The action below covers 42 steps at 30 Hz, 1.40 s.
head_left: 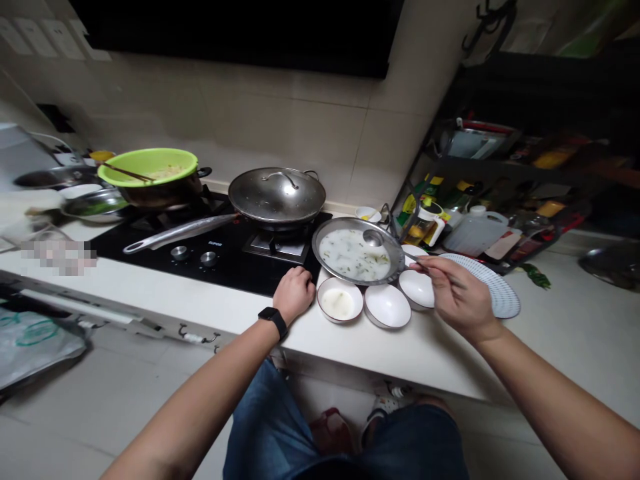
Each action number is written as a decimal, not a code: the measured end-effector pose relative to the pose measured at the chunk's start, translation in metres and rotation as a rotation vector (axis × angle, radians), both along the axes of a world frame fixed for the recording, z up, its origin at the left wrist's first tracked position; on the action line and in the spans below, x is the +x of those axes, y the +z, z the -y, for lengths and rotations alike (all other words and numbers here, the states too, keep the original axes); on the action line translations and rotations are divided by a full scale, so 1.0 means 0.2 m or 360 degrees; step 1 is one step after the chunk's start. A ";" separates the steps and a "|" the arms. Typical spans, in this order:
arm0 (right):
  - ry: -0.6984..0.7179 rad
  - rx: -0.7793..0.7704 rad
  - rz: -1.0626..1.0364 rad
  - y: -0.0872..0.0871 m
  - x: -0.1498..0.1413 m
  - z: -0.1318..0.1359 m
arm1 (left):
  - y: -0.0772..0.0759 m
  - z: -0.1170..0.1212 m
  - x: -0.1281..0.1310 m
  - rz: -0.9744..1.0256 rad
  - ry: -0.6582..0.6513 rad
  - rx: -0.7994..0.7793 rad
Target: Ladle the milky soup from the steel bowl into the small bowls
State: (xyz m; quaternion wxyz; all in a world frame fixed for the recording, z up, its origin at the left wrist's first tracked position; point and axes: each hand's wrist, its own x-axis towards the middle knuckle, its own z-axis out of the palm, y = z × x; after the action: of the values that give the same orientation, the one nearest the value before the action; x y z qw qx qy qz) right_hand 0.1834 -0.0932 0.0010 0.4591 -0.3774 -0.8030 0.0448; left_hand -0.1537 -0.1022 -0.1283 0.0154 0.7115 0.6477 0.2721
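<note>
Right hand (465, 300) pinches a metal ladle (373, 238) above a basin (321, 267) of milky soup (350, 257)

The right hand holds the handle of the ladle between the thumb and the bent fingers. The grip is well back from the round head, probably so that the fingers stay away from the soup. The head is inside the outline of the basin, but I cannot tell if it touches the liquid. The left hand (294, 293) rests at the edge of the counter (440, 360), with its fingers bent and close together, perhaps for support; I see nothing held in it.

The metal basin stands on the counter, just to the right of the cooktop (230, 257). A bowl with soup (345, 319), a middle bowl (387, 307) and a right bowl (418, 287) stand close around its near side. This seems a practical placing, because the ladle has only a short way between them. One more white bowl (411, 251) is partly hidden behind the ladle.

The soup is white and cloudy, with green leafy pieces and paler lumps. The bowl with soup has a little of similar liquid, with some green bits. The middle bowl and the right bowl show their white inside, and their rims are dark and thin. The ladle looks grey and shiny.
</note>
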 end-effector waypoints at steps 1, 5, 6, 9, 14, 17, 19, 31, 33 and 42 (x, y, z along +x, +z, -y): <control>-0.0043 -0.0056 -0.0133 0.02 -0.01 0.05 | 0.00 0.00 0.00 -0.0004 0.0001 -0.0002; 0.0015 -0.0151 -0.0274 0.05 -0.03 0.24 | -0.01 0.00 0.00 -0.0016 0.0014 0.0007; 0.0086 -0.0139 -0.0231 0.04 -0.03 0.28 | -0.01 0.00 0.00 -0.0015 0.0011 0.0011; 0.0359 -0.0057 0.0045 0.02 -0.04 0.33 | -0.01 0.00 0.00 -0.0010 0.0002 0.0020; 0.0727 0.0333 0.0598 0.00 -0.10 0.35 | -0.02 -0.01 0.00 -0.0007 -0.0005 0.0029; 0.0788 0.0431 0.0826 -0.01 -0.11 0.35 | -0.02 -0.01 0.00 -0.0008 -0.0002 0.0026; 0.0775 0.0403 0.0840 -0.04 -0.12 0.35 | -0.02 -0.01 0.00 -0.0007 0.0004 0.0027; -0.0148 -0.1381 -0.1110 -0.20 -0.17 0.22 | -0.01 0.00 0.00 0.0002 0.0012 0.0006; -0.0214 -0.1458 -0.1290 -0.19 -0.18 0.19 | -0.01 0.00 0.00 -0.0002 0.0009 0.0003; -0.0264 -0.1467 -0.1420 -0.01 -0.14 0.13 | -0.01 0.00 0.00 0.0014 0.0008 0.0031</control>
State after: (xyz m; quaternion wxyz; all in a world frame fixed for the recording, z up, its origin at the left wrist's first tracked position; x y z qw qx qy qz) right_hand 0.1552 -0.1199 -0.0013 0.5417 -0.5416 -0.4015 0.5020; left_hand -0.1535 -0.1018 -0.1307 0.0106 0.7087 0.6468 0.2815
